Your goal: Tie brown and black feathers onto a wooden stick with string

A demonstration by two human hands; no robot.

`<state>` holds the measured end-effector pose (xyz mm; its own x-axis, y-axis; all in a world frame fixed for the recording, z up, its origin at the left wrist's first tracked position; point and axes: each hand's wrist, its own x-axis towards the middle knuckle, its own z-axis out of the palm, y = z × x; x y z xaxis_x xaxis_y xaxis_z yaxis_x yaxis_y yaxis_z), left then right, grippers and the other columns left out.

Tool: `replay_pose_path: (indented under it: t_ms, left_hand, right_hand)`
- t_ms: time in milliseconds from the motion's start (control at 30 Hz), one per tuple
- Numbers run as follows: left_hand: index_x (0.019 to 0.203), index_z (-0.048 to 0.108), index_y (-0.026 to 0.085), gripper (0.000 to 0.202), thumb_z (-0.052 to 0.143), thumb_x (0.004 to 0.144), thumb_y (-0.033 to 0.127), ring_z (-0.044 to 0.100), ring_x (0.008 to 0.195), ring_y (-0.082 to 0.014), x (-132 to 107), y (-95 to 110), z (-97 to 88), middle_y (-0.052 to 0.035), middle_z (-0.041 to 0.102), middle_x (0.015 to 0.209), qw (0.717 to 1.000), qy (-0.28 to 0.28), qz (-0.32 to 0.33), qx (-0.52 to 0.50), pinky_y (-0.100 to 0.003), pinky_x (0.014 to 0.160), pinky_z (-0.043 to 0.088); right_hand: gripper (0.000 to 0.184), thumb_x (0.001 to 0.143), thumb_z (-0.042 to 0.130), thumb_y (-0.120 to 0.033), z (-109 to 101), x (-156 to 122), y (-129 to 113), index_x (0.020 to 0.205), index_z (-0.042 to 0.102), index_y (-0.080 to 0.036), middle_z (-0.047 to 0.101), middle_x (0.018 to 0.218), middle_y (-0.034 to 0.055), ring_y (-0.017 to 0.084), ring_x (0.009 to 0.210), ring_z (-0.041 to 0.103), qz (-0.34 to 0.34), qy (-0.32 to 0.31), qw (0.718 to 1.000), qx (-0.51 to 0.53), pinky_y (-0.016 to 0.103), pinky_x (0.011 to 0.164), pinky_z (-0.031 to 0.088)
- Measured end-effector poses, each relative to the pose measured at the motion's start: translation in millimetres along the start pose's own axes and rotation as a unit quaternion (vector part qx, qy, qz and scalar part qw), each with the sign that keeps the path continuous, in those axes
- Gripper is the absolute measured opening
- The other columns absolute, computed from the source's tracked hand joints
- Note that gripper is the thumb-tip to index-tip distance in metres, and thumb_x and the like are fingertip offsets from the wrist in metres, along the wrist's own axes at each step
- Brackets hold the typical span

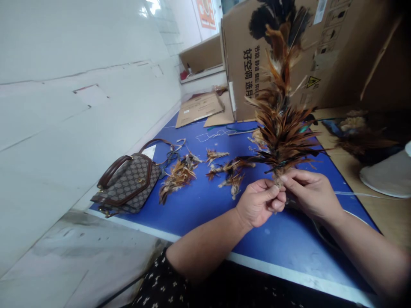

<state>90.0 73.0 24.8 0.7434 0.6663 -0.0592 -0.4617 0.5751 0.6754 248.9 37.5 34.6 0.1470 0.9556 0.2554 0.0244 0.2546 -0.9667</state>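
A feather duster point(284, 132) stands upright above the blue table, brown and rust feathers layered below a dark tuft. Its base is gripped low down by my left hand point(261, 202), whose fingers are curled closed. From the right, my right hand point(310, 192) pinches the same base just under the lowest feathers, thumb and fingers together. The two hands touch or nearly touch. Whatever handle lies inside the grip is hidden. Loose feather bunches lie on the table: a golden-brown pile point(178, 175) and a smaller darker bunch point(233, 173) nearer my left hand.
A patterned handbag point(135, 184) sits at the table's left edge by the white wall. Behind the duster rises a large cardboard box point(239, 85), with flat cardboard point(199, 109) beside it. White string point(215, 134) crosses the table's far part. A pale rounded object point(388, 175) stands at right.
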Motion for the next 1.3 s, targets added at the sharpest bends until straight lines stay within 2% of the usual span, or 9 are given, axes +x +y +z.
replay_pose_path:
  t_ms: [100, 267, 400, 500, 633, 800, 1033, 1167, 1300]
  left_hand:
    - [0.085, 0.063, 0.015, 0.036, 0.090, 0.073, 0.037, 0.047, 0.052, -0.0059, -1, 1, 2.5, -0.0003, 0.062, 0.069, 1.000, 0.019, 0.021, 0.013, -0.024, 0.053, 0.029]
    - [0.082, 0.059, 0.015, 0.040, 0.090, 0.072, 0.037, 0.048, 0.051, -0.0050, -1, 2, 5.8, -0.0002, 0.063, 0.069, 0.997, 0.060, 0.050, 0.026, -0.021, 0.050, 0.027]
    - [0.084, 0.061, 0.014, 0.040, 0.089, 0.074, 0.040, 0.047, 0.050, -0.0053, 1, 0, 5.6, 0.0000, 0.062, 0.068, 0.992, 0.088, 0.077, 0.049, -0.021, 0.047, 0.025]
    - [0.081, 0.060, 0.014, 0.039, 0.088, 0.074, 0.041, 0.047, 0.051, -0.0056, 2, -1, 5.2, -0.0003, 0.063, 0.069, 0.987, 0.106, 0.103, 0.057, -0.021, 0.046, 0.026]
    - [0.078, 0.060, 0.014, 0.039, 0.087, 0.075, 0.041, 0.048, 0.049, -0.0059, 3, -3, 6.3, 0.0001, 0.062, 0.066, 0.983, 0.116, 0.125, 0.066, -0.020, 0.044, 0.028]
    - [0.080, 0.060, 0.014, 0.040, 0.087, 0.075, 0.044, 0.047, 0.046, -0.0055, 4, -7, 4.4, 0.0014, 0.062, 0.063, 0.977, 0.123, 0.146, 0.094, -0.020, 0.043, 0.031]
    - [0.086, 0.060, 0.016, 0.042, 0.081, 0.080, 0.053, 0.047, 0.041, -0.0065, 6, -15, -2.8, 0.0054, 0.057, 0.053, 0.949, 0.169, 0.185, 0.193, -0.019, 0.041, 0.038]
    - [0.084, 0.059, 0.016, 0.043, 0.079, 0.081, 0.054, 0.049, 0.041, -0.0069, 5, -14, -2.9, 0.0049, 0.057, 0.052, 0.941, 0.174, 0.190, 0.220, -0.019, 0.041, 0.041]
    - [0.086, 0.060, 0.016, 0.041, 0.079, 0.082, 0.053, 0.050, 0.041, -0.0074, 5, -14, -2.8, 0.0045, 0.059, 0.052, 0.939, 0.175, 0.188, 0.229, -0.020, 0.042, 0.043]
  right_hand:
    - [0.025, 0.087, 0.079, -0.044, 7, -1, -2, 0.080, 0.076, -0.021, 0.072, 0.068, 0.0009, 0.014, 0.057, 0.064, 0.003, 0.034, 0.999, -0.007, 0.025, 0.054, 0.054]
    - [0.026, 0.093, 0.071, -0.046, 13, -3, -7, 0.084, 0.078, -0.023, 0.073, 0.070, 0.0011, 0.015, 0.061, 0.064, -0.060, 0.089, 0.985, -0.135, 0.027, 0.060, 0.055]
    - [0.029, 0.099, 0.064, -0.043, 13, -2, -6, 0.081, 0.074, -0.023, 0.072, 0.074, 0.0017, 0.017, 0.065, 0.065, -0.121, 0.073, 0.971, -0.193, 0.029, 0.065, 0.055]
    - [0.030, 0.101, 0.060, -0.041, 14, -2, -5, 0.078, 0.071, -0.023, 0.069, 0.071, 0.0012, 0.016, 0.064, 0.063, -0.137, 0.050, 0.966, -0.213, 0.029, 0.064, 0.052]
    - [0.030, 0.101, 0.061, -0.038, 13, -3, -7, 0.077, 0.070, -0.022, 0.068, 0.070, 0.0008, 0.015, 0.062, 0.061, -0.134, 0.031, 0.966, -0.218, 0.027, 0.062, 0.050]
    - [0.028, 0.099, 0.063, -0.034, 12, -4, -9, 0.076, 0.072, -0.022, 0.069, 0.069, 0.0001, 0.013, 0.060, 0.061, -0.129, 0.039, 0.967, -0.215, 0.025, 0.060, 0.050]
    - [0.036, 0.097, 0.065, -0.043, 21, -7, -14, 0.068, 0.069, -0.022, 0.068, 0.061, 0.0003, 0.014, 0.053, 0.060, -0.095, 0.047, 0.979, -0.175, 0.027, 0.053, 0.049]
    - [0.034, 0.094, 0.071, -0.044, 24, -8, -16, 0.068, 0.068, -0.022, 0.067, 0.060, -0.0007, 0.014, 0.052, 0.060, -0.065, 0.029, 0.987, -0.143, 0.027, 0.054, 0.050]
    - [0.034, 0.093, 0.073, -0.042, 22, -8, -16, 0.066, 0.067, -0.022, 0.067, 0.060, -0.0008, 0.013, 0.053, 0.058, -0.069, 0.033, 0.986, -0.146, 0.026, 0.056, 0.049]
